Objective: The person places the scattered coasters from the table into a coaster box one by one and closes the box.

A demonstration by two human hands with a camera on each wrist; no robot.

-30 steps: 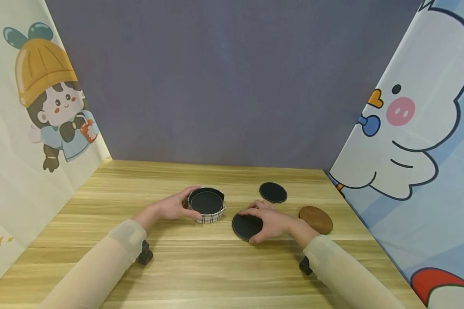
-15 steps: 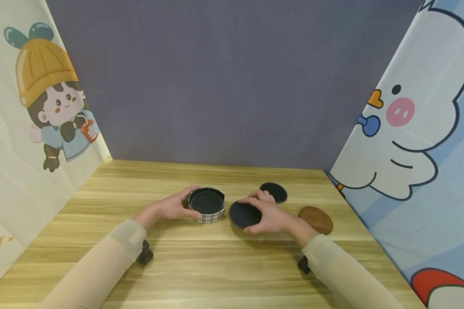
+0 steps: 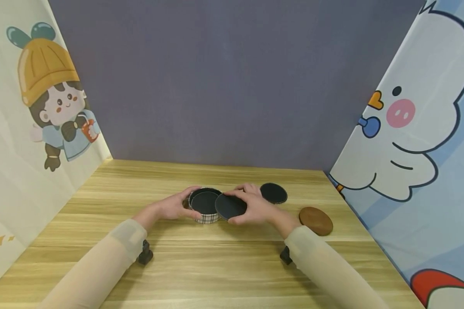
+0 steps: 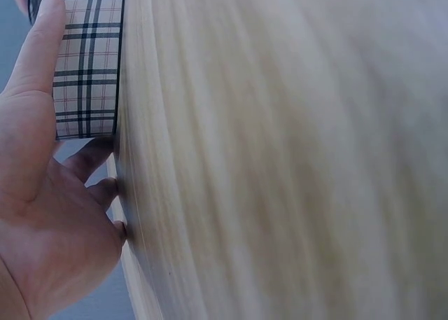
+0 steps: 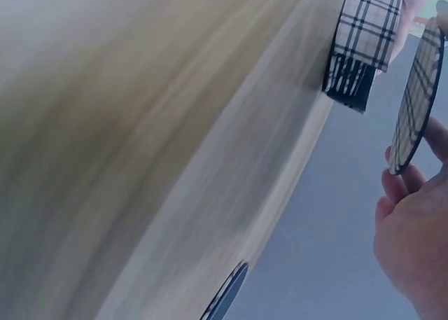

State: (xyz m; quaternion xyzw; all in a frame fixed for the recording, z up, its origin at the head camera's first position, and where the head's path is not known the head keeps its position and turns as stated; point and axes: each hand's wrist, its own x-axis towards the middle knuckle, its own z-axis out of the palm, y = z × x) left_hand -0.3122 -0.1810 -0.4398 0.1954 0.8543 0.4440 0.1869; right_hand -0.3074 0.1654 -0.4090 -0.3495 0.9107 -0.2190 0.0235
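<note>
A round coaster holder (image 3: 207, 218) with plaid sides and a black coaster inside stands on the table. My left hand (image 3: 173, 207) holds it from the left, thumb along the near side and fingers behind. The plaid wall (image 4: 87, 75) fills the corner beside my thumb in the left wrist view. My right hand (image 3: 257, 207) grips a round coaster (image 3: 229, 207) by its edge, black face up and tilted. This coaster overlaps the holder's right rim in the head view. Its underside (image 5: 417, 99) is plaid in the right wrist view, raised off the table.
Another black coaster (image 3: 273, 193) lies flat behind my right hand. To the right is a brown oval disc (image 3: 315, 221). The wooden table (image 3: 201, 274) meets a grey backdrop (image 3: 224, 86) at the back, with cartoon-printed panels on both sides.
My right hand has lifted the coaster from the table and brought it left and back to the holder's right rim. The left hand and holder have stayed in place.
</note>
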